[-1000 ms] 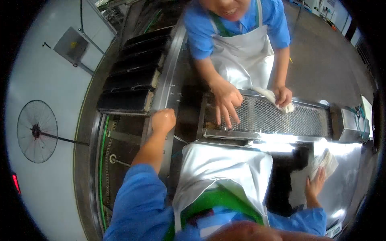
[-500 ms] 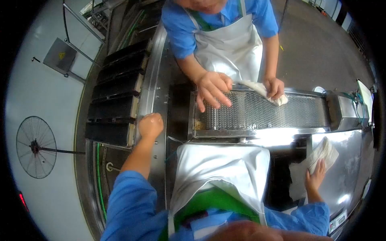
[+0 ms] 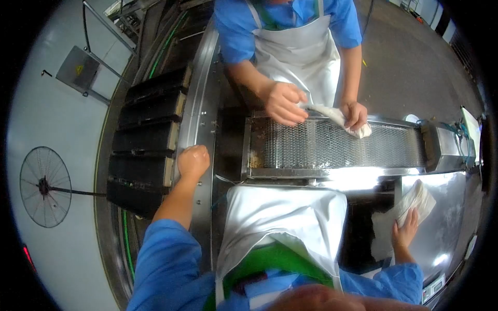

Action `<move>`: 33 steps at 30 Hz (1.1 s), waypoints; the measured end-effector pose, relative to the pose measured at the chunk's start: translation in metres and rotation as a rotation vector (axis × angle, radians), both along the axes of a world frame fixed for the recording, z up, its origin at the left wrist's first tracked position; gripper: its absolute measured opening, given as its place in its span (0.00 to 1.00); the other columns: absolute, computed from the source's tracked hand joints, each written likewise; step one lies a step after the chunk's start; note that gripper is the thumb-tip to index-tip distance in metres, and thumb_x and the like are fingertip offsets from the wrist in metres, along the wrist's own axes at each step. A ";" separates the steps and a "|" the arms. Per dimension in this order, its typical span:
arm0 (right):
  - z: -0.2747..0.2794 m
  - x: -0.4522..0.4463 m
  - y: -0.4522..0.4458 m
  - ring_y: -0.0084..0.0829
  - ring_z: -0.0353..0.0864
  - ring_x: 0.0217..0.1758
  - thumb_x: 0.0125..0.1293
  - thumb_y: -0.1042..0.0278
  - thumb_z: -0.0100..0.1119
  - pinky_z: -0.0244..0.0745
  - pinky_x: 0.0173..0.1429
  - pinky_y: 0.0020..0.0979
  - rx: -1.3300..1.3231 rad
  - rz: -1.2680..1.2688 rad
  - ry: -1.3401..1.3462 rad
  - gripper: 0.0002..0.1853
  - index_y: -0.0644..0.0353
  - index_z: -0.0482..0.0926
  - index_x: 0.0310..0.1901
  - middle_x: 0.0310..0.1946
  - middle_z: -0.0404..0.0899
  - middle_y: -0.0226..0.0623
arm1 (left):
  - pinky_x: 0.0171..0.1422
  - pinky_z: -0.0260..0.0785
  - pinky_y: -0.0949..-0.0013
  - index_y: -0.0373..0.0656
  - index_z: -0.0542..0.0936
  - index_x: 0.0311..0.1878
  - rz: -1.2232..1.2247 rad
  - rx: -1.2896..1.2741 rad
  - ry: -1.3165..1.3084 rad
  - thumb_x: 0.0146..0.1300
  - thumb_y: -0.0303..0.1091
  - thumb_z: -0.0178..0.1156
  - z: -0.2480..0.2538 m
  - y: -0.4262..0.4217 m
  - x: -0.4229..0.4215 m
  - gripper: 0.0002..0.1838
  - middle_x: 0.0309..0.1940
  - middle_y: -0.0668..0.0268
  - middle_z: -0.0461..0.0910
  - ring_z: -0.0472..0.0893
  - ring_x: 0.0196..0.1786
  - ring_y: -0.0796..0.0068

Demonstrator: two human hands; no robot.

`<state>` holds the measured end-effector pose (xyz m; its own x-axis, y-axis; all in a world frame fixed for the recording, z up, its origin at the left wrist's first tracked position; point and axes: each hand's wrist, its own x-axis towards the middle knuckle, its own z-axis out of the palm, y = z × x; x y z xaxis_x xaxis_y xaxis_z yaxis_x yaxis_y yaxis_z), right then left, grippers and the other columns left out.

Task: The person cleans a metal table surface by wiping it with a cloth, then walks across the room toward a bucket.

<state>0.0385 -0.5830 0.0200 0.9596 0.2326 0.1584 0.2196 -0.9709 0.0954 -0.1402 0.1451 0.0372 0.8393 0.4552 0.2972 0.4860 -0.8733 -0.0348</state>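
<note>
My left hand (image 3: 194, 161) is closed in a fist on the steel rail (image 3: 203, 116) beside the conveyor; whatever may be inside the fingers is hidden. On the right, my right hand (image 3: 407, 228) has its fingers over a whitish folded cloth (image 3: 418, 201), which lies on the shiny steel table (image 3: 448, 220). Across from me, a co-worker in a white apron grips another whitish cloth (image 3: 337, 115) in one hand (image 3: 355, 115) above a mesh-topped steel belt (image 3: 342, 145). That person's other hand (image 3: 285, 103) is half curled and blurred by motion near the cloth's end.
Black rectangular moulds (image 3: 140, 137) sit in a row on the conveyor at left. A round wire fan (image 3: 45, 186) stands by the white wall. A steel housing (image 3: 448, 147) with cables closes the belt's right end. A small device with a display (image 3: 433, 288) is at lower right.
The row of black moulds has shifted toward me along the conveyor. The co-worker's spread hand has curled and moved toward the cloth. My two hands stay almost where they were.
</note>
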 end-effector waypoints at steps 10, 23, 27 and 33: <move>-0.004 0.001 -0.006 0.50 0.53 0.76 0.52 0.62 0.65 0.50 0.75 0.49 -0.012 0.032 -0.028 0.42 0.58 0.60 0.70 0.73 0.55 0.47 | 0.34 0.74 0.54 0.46 0.75 0.20 -0.045 0.041 -0.057 0.54 0.33 0.57 -0.003 0.001 0.000 0.08 0.24 0.62 0.79 0.81 0.32 0.56; 0.001 0.000 0.000 0.50 0.53 0.76 0.52 0.62 0.65 0.49 0.76 0.49 0.020 0.016 -0.006 0.41 0.58 0.61 0.69 0.73 0.56 0.46 | 0.37 0.74 0.56 0.46 0.76 0.21 -0.039 0.028 -0.037 0.54 0.33 0.58 0.002 -0.002 0.001 0.07 0.25 0.63 0.80 0.81 0.32 0.57; 0.001 0.000 -0.001 0.50 0.53 0.76 0.52 0.62 0.65 0.50 0.76 0.48 0.012 0.022 -0.020 0.41 0.57 0.62 0.69 0.73 0.57 0.47 | 0.37 0.74 0.56 0.46 0.77 0.22 -0.023 0.025 -0.011 0.54 0.33 0.57 0.000 0.000 0.001 0.07 0.25 0.63 0.80 0.81 0.33 0.57; 0.000 0.000 -0.001 0.51 0.54 0.76 0.51 0.62 0.65 0.50 0.76 0.49 0.012 0.023 -0.015 0.41 0.57 0.62 0.69 0.73 0.57 0.47 | 0.39 0.74 0.54 0.46 0.77 0.23 -0.019 0.009 -0.001 0.55 0.34 0.57 -0.001 0.000 0.001 0.07 0.26 0.62 0.81 0.81 0.34 0.57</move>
<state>0.0383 -0.5836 0.0204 0.9515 0.2527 0.1754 0.2406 -0.9667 0.0875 -0.1388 0.1453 0.0357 0.8472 0.4367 0.3025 0.4696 -0.8818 -0.0424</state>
